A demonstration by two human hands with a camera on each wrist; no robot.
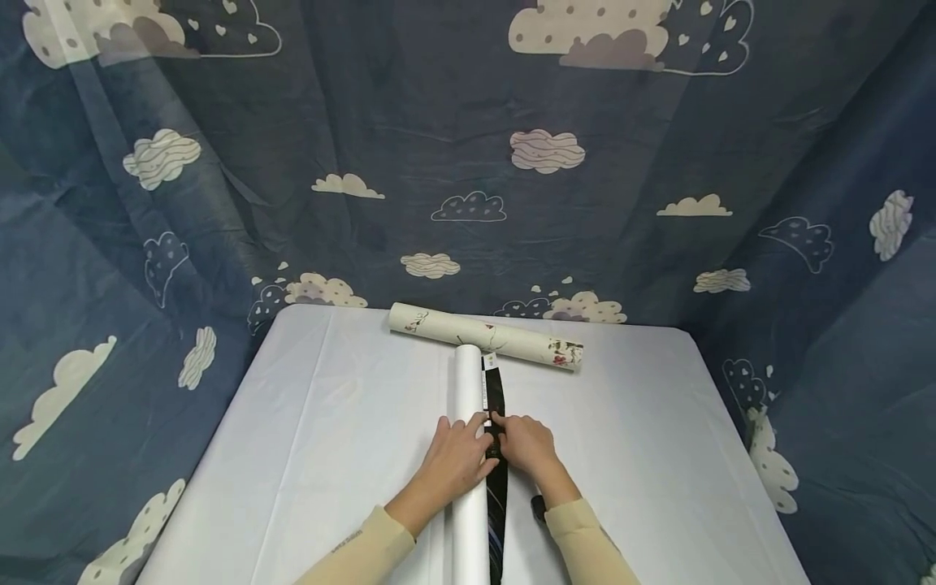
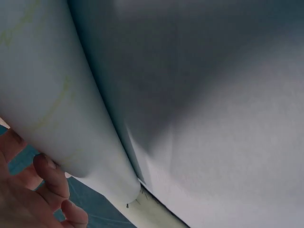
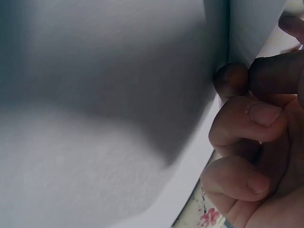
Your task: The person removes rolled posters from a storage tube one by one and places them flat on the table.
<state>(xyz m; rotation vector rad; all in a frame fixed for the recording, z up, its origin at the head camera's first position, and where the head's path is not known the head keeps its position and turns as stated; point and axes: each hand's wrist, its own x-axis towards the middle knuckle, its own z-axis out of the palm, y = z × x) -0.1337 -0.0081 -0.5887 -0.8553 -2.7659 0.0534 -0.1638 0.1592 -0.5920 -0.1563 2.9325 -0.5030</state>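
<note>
A white paper roll point(image 1: 469, 390) lies lengthwise on the table, pointing away from me. Along its right side runs a dark glossy strip point(image 1: 496, 504) with a small white label at its far end. My left hand point(image 1: 455, 459) reaches across the roll, fingers spread, fingertips at the strip. From the right, my right hand point(image 1: 528, 443) grips the strip's edge with thumb and forefinger. Its other fingers point(image 3: 242, 178) are curled in the right wrist view. Faint yellow lines show on the roll point(image 2: 52, 95) in the left wrist view, with the left fingers point(image 2: 51, 175) bent beside it.
A cream roll point(image 1: 486, 335) with small red flowers lies crosswise beyond the white roll's far end. The white-covered table point(image 1: 351, 390) spreads to both sides. Dark blue cloth point(image 1: 439, 106) with cloud prints hangs behind and at the sides. A small black object point(image 1: 538, 509) shows beside the right wrist.
</note>
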